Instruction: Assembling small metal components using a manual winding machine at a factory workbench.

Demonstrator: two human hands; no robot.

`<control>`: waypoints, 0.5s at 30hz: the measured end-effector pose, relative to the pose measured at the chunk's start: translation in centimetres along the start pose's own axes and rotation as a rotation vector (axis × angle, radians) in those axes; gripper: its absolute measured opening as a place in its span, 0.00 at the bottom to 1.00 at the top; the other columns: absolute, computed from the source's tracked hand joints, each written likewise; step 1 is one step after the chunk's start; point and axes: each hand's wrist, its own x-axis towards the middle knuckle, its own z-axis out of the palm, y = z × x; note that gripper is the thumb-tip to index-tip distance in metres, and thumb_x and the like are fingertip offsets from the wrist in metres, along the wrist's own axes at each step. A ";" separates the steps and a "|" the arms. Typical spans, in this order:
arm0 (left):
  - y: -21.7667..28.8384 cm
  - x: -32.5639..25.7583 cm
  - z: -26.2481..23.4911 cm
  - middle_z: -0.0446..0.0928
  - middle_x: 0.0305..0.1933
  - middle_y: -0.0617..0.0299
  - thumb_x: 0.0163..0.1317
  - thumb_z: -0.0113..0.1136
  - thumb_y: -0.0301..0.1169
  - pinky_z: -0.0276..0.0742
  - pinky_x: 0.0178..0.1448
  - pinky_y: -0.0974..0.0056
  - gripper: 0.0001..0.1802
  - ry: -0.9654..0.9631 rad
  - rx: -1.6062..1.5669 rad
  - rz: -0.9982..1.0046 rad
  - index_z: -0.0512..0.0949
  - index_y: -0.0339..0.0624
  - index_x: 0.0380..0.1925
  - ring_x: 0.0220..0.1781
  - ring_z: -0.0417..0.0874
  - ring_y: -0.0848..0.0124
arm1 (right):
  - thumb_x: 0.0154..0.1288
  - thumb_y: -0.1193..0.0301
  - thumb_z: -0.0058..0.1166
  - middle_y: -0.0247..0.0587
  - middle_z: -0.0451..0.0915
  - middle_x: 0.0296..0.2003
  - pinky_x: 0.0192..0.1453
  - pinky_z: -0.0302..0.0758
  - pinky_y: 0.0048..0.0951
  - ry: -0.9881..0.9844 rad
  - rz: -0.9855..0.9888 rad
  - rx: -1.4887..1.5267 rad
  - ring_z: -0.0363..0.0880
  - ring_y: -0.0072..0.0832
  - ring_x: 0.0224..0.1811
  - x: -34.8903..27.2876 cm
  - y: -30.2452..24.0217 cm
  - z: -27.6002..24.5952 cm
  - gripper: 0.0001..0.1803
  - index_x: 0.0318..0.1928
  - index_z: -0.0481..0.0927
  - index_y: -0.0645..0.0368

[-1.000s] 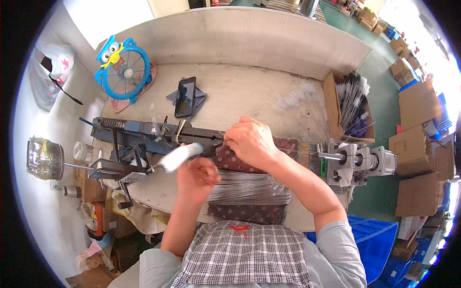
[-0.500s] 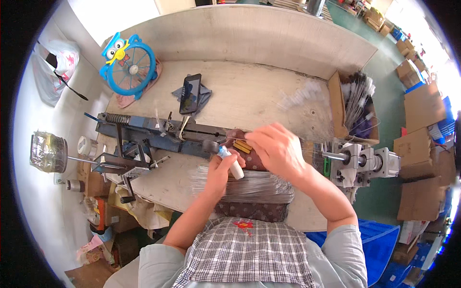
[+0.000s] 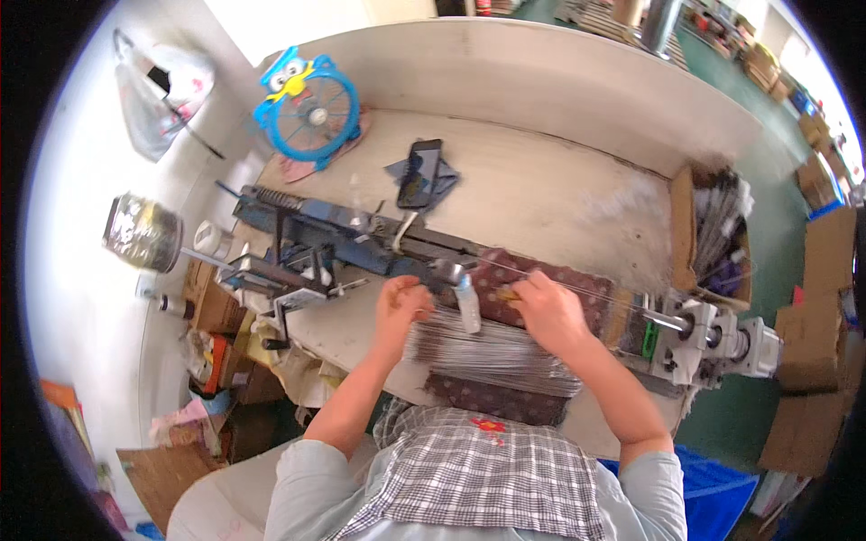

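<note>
My left hand (image 3: 400, 308) is just left of a small clear-and-white bottle (image 3: 467, 308), not touching it, its fingers loosely curved and apart with nothing seen between them. The bottle leans at the end of the dark metal rail (image 3: 361, 236). My right hand (image 3: 552, 311) is closed over a small yellow-handled tool (image 3: 511, 296), mostly hidden by the fingers. Beneath lies a brown dotted cloth (image 3: 582, 284). A thin wire (image 3: 577, 287) runs from the rail toward the spindle (image 3: 666, 320) on the right. Bundled thin grey wires (image 3: 496, 353) lie close to my body.
A blue cartoon-shaped fan (image 3: 316, 117) stands at the back left. A phone (image 3: 420, 173) lies on a cloth. At the right, a cardboard box (image 3: 683, 216) holds wire bundles beside the clamped machine (image 3: 722, 338). A crank mechanism (image 3: 280, 284) sticks out at the left.
My left hand has let go of the bottle and moved left. My right hand has lowered onto the yellow-handled tool. The whole view has shifted, with the bench now further right.
</note>
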 end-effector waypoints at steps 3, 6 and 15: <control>-0.9 0.4 -6.9 0.76 0.34 0.65 0.58 0.63 0.45 0.74 0.39 0.66 0.20 0.212 -0.174 -0.245 0.73 0.44 0.41 0.33 0.78 0.74 | 0.54 0.76 0.57 0.42 0.72 0.32 0.36 0.77 0.37 -0.028 0.034 0.080 0.78 0.42 0.33 -0.2 -0.8 -1.5 0.08 0.36 0.77 0.60; -0.1 0.5 -10.8 0.76 0.32 0.68 0.59 0.62 0.44 0.74 0.38 0.68 0.15 0.270 -0.388 -0.359 0.75 0.47 0.38 0.32 0.77 0.74 | 0.56 0.77 0.56 0.44 0.74 0.34 0.37 0.78 0.38 -0.001 -0.008 0.163 0.78 0.45 0.35 0.3 -1.1 -1.5 0.10 0.40 0.77 0.60; -0.5 1.5 -12.0 0.76 0.28 0.70 0.59 0.62 0.39 0.72 0.35 0.70 0.10 0.328 -0.378 -0.255 0.78 0.45 0.33 0.29 0.76 0.77 | 0.55 0.80 0.54 0.45 0.80 0.37 0.40 0.78 0.37 -0.050 0.018 0.125 0.80 0.44 0.38 0.2 -2.7 -3.2 0.14 0.44 0.79 0.59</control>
